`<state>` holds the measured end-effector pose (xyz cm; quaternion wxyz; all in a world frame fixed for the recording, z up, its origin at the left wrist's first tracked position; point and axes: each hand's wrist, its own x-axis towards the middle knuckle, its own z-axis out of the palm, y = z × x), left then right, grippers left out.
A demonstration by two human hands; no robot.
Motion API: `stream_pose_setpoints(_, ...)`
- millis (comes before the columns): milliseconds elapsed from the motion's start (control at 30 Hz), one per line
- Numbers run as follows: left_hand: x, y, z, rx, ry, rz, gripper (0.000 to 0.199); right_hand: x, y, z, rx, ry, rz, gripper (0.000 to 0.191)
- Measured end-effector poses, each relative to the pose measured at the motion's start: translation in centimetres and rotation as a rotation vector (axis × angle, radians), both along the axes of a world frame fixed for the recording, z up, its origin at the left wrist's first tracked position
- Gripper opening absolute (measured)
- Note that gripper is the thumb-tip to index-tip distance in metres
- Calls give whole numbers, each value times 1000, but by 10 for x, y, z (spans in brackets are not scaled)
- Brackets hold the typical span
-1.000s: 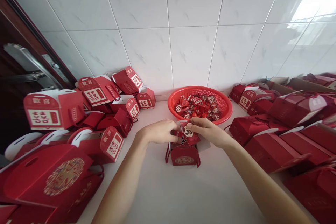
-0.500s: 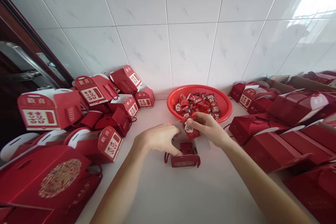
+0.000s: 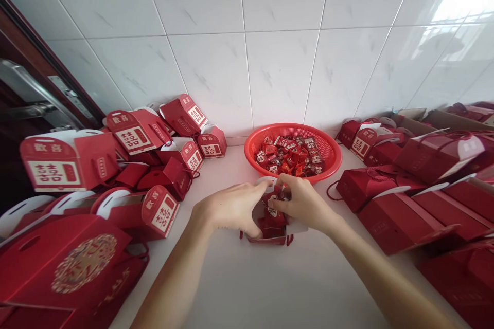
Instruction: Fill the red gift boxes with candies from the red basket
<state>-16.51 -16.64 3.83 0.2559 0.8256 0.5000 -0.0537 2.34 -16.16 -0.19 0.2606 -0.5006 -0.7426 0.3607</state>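
Note:
A small red paper candy box [image 3: 266,240] stands with its top open on the white surface before me. Around its left side is my left hand [image 3: 229,208], with the thumb at the near edge and the fingers toward the back. My right hand [image 3: 306,203] is closed on a red wrapped candy [image 3: 275,206] with pale lettering, held within the box's mouth. Red wrappers show inside the box, partly hidden by the fingers. Just behind the hands sits a red plastic basket [image 3: 327,151] containing many wrapped candies [image 3: 295,154].
Red boxes [image 3: 96,159] with white lettered panels are piled on the left. More red boxes [image 3: 401,216] crowd the right side. A tiled wall [image 3: 283,77] rises behind the basket, and a door handle [image 3: 34,110] is at far left.
My right hand has lowered the candy from above the box into its opening. My left hand has stayed by the box's left side, and the box has tilted slightly.

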Motion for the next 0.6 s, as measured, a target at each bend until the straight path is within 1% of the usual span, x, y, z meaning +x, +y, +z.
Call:
stream_pose_setpoints(67,2,-2,1,-28,19,10,96,-8,-5,-2,-4,-16,-21,19)
stream_pose_setpoints(133,4,-4,2,-35,17,16,96,-13,-7,-5,-24,-13,-13,20)
stream_pose_setpoints(300,6,-5,5,-49,45,30,103,-12,-4,-9,-159,58,-9,24)
stream_pose_setpoints(367,6,-5,5,-52,52,32,104,-10,-3,-10,-159,79,-16,25)
stream_pose_setpoints(533,6,-5,6,-37,21,22,99,-9,-1,-10,-192,135,23,22)
stream_pose_setpoints(600,6,-6,6,-38,22,21,101,-8,0,-8,-162,107,24,19)
